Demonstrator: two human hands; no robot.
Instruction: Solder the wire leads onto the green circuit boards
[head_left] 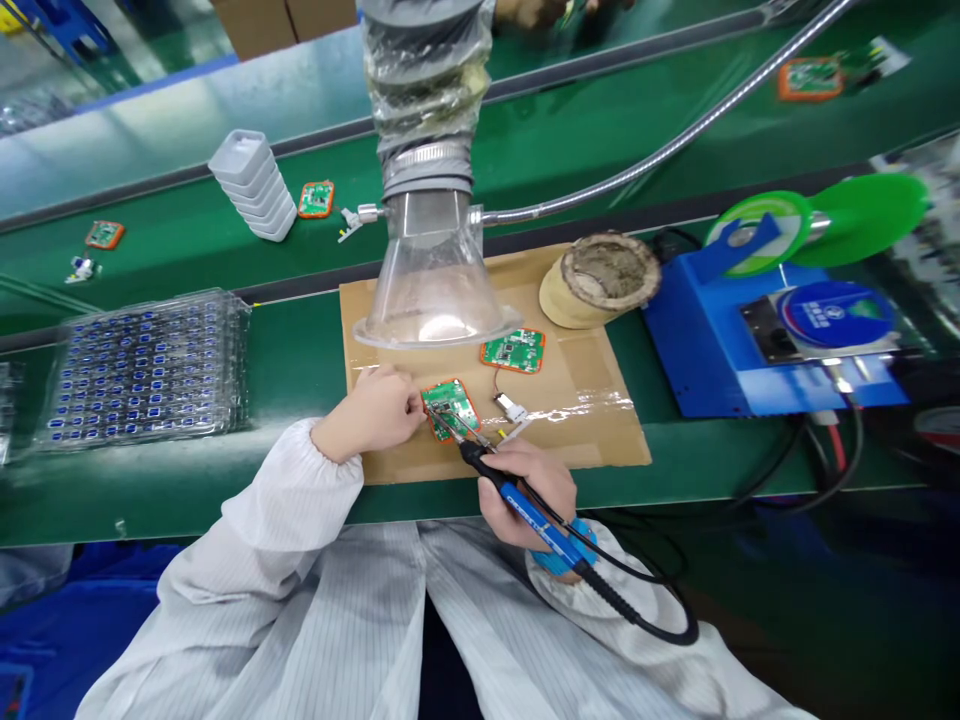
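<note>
My right hand (529, 490) is wrapped round a blue and black soldering iron (541, 522). The iron's metal tip reaches over a green circuit board (459, 402) with an orange edge, lying on a sheet of cardboard (397, 466). At the board's left edge is my left hand (379, 408), fingers closed in a pinch; whatever they hold is hidden. A second orange-edged board (514, 351) lies just behind, with thin wires running to a white connector (511, 407) beside the iron.
A clear fume hood (435, 290) hangs low over the cardboard. To the right stand a round pot (600, 280) and a blue solder feeder (705, 340). Left is a clear tray of small blue parts (146, 370). White stacked trays (255, 185) stand on the green belt behind.
</note>
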